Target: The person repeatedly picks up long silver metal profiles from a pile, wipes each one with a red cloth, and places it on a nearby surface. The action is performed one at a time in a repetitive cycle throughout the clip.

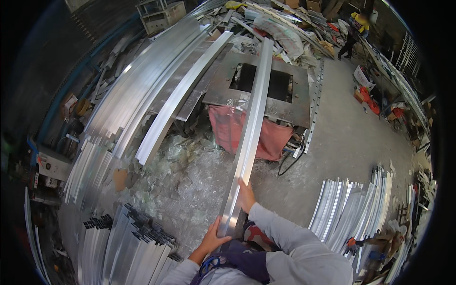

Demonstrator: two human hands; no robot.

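Left hand [211,239] at 6 o'clock (12 = top of view): closed on the near end of a long, straight silver metal profile [250,135], thumb over its face. Right hand [246,195], between 5 and 6 and a bit further along, gripped the same piece by its right edge; some fingers were hidden. Profile ran from 6 up to between 12 and 1, far end over the worktop; couldn't tell if it touched.

At 7:30, near: upright-looking bundle of silver metal strips with black ends [128,242]. At 4: second bundle of long silver strips [351,204]. At 8: crumpled clear plastic film [175,175], spread over the grey floor.

Just above mid-view: dull red cloth sheet [225,126], hanging off the near side of the worktop. Grey metal worktop with a dark rectangular opening [300,95] sat at 1; held profile crossed above the opening. Along its right side, a pale rail with a row of holes [315,109].

At 11: single wide silver channel [183,90], lying lengthwise. At 10, beside it: broad layer of long silver profiles [142,76].

Farther out: white crate [364,77] at 2, mixed scrap heap [280,38] from 12 to 1, person in a yellow-and-dark top [359,23] between 1 and 2.
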